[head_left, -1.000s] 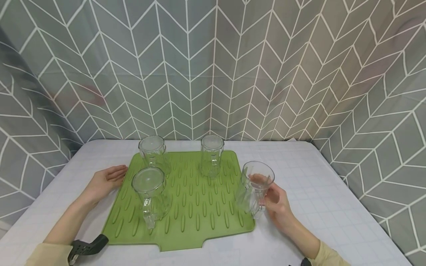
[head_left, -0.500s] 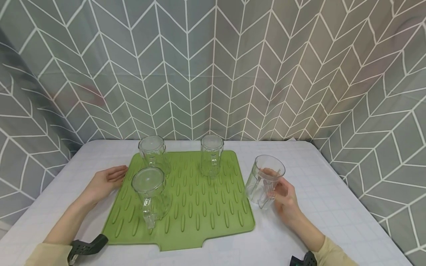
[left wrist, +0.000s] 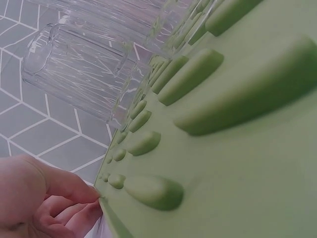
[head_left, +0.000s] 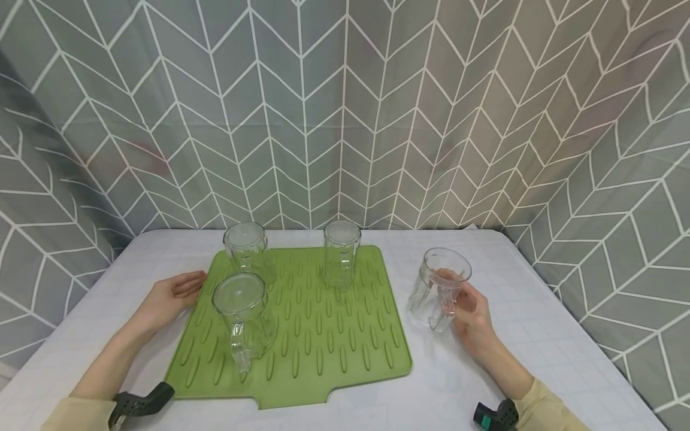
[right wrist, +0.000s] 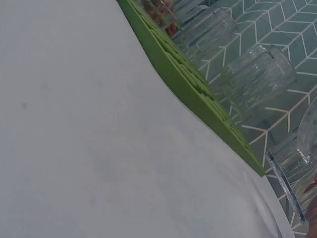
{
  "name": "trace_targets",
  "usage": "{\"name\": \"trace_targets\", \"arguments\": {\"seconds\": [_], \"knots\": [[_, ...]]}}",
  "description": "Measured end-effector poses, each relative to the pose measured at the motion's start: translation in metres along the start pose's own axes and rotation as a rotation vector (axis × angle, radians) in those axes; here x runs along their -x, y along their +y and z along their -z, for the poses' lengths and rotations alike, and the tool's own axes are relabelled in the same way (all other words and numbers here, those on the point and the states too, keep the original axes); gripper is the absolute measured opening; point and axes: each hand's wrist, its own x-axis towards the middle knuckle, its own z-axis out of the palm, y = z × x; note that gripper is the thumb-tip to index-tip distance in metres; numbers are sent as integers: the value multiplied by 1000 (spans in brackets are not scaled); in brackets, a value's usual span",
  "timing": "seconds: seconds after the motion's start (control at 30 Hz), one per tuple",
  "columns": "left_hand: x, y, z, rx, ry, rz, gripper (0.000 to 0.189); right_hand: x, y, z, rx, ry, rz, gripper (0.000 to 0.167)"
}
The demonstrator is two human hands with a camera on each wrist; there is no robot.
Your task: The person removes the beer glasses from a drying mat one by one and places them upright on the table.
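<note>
My left hand (head_left: 171,297) is at the left edge of a green ridged drying mat (head_left: 307,359). In the left wrist view, its thumb and fingers pinch the mat's edge. Right of the mat, my right hand (head_left: 471,314) holds a clear glass mug (head_left: 431,293) by its handle side, slightly tilted over the white tabletop. In the right wrist view this mug (right wrist: 292,163) shows only partly at the right border. Three similar glass mugs stand upside down on the mat: one front left (head_left: 242,311), one back left (head_left: 246,245) and one back right (head_left: 342,254).
The white-covered table (head_left: 377,407) ends at the back against a grey patterned curtain (head_left: 323,120), which also closes in both sides. Black wrist devices sit at the left cuff (head_left: 141,402) and the right cuff (head_left: 496,414).
My right hand has carried the glass mug from over the mat's right edge to the right, off the mat, and slightly back. The left hand stays at the mat's edge.
</note>
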Motion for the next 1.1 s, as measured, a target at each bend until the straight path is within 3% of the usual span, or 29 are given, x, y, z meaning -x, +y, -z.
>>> {"name": "trace_targets", "arguments": {"seconds": [0.7, 1.1], "knots": [[1, 2, 1, 12, 2, -8, 60, -5, -1, 34, 39, 5, 28, 61], [1, 2, 0, 5, 2, -5, 61, -5, -4, 48, 99, 48, -21, 56]]}}
